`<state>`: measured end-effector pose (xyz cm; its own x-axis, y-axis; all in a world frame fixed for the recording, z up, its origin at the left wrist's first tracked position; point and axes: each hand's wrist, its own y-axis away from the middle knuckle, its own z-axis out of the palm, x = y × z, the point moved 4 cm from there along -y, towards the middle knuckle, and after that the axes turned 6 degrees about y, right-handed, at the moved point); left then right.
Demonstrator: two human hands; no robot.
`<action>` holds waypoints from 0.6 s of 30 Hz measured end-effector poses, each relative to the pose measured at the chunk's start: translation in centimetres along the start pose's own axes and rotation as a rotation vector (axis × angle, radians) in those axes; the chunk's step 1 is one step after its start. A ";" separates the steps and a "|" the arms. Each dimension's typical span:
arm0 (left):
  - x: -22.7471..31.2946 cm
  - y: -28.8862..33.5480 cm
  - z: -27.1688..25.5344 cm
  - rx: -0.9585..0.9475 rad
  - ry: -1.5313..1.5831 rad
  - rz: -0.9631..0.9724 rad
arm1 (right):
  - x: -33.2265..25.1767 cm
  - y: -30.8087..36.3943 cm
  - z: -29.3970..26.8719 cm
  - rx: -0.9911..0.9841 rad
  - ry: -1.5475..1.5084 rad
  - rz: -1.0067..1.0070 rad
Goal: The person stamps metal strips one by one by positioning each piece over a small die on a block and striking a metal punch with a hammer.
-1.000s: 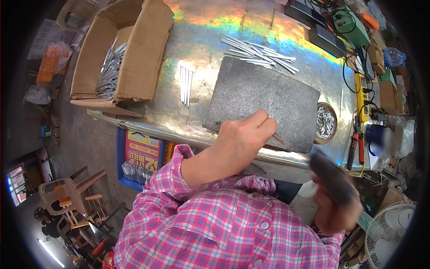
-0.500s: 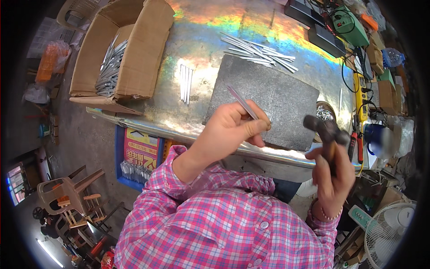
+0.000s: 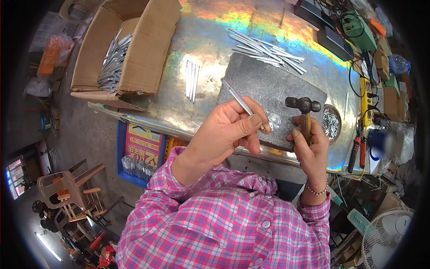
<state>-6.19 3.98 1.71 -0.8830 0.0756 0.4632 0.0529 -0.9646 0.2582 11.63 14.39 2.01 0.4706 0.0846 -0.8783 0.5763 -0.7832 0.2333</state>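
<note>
Pinches a slim, straight, silvery rod point(image 3: 236, 96) between thumb and fingers of the left hand point(image 3: 230, 126), over the 9 o'clock side of a dark slab point(image 3: 273, 83). Points it toward 11 o'clock, along an axis down to 5. Grips a wood-handled hammer point(image 3: 306, 105) in the right hand point(image 3: 313, 145). Works at a metal bench point(image 3: 208, 33) streaked with rainbow glare, with a box point(image 3: 156, 47) at the slab's 10 o'clock, a bowl point(image 3: 339, 119) at 4 and, in a cluttered room, a white fan point(image 3: 389, 235) at 5.
</note>
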 end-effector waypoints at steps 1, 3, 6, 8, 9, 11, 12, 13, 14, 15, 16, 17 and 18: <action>0.1 0.0 0.0 0.014 -0.040 0.007 | 0.1 0.0 0.1 -0.001 0.000 0.003; 0.2 0.0 0.0 0.028 -0.079 0.012 | 0.3 0.0 0.1 0.006 -0.020 0.015; 0.3 -0.1 -0.1 0.037 -0.126 0.029 | 0.5 0.0 0.1 0.017 -0.028 0.015; 0.4 -0.2 -0.3 0.034 -0.144 0.037 | 0.5 0.0 0.1 0.021 -0.026 0.015; 0.4 -0.2 -0.4 0.035 -0.145 0.038 | 0.4 0.0 0.1 0.024 -0.024 0.014; 0.6 -0.1 -0.7 0.019 -0.136 0.058 | 0.4 0.0 0.1 0.022 -0.027 0.012; 0.7 0.0 -0.7 0.022 -0.139 0.060 | 0.4 -0.1 0.2 0.022 -0.026 0.011; 0.7 0.0 -0.8 0.028 -0.136 0.053 | 0.4 -0.1 0.1 0.021 -0.028 0.009; 0.7 0.0 -0.8 0.034 -0.134 0.046 | 0.4 -0.1 0.0 0.023 -0.024 0.007; 0.7 0.1 -0.8 0.034 -0.136 0.048 | 0.3 -0.1 0.0 0.024 -0.020 0.004; 0.6 0.2 -0.9 0.030 -0.129 0.039 | 0.3 -0.1 0.0 0.021 -0.022 0.001; 0.6 0.2 -1.0 0.025 -0.123 0.030 | 0.2 -0.1 -0.1 0.011 -0.015 0.014; 0.6 0.3 -1.0 0.027 -0.125 0.034 | 0.2 -0.1 0.0 0.001 -0.008 0.028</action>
<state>-7.11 3.51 1.22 -0.8157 0.0753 0.5736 0.0962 -0.9601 0.2627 11.70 14.52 1.80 0.4812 0.0575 -0.8747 0.5625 -0.7856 0.2578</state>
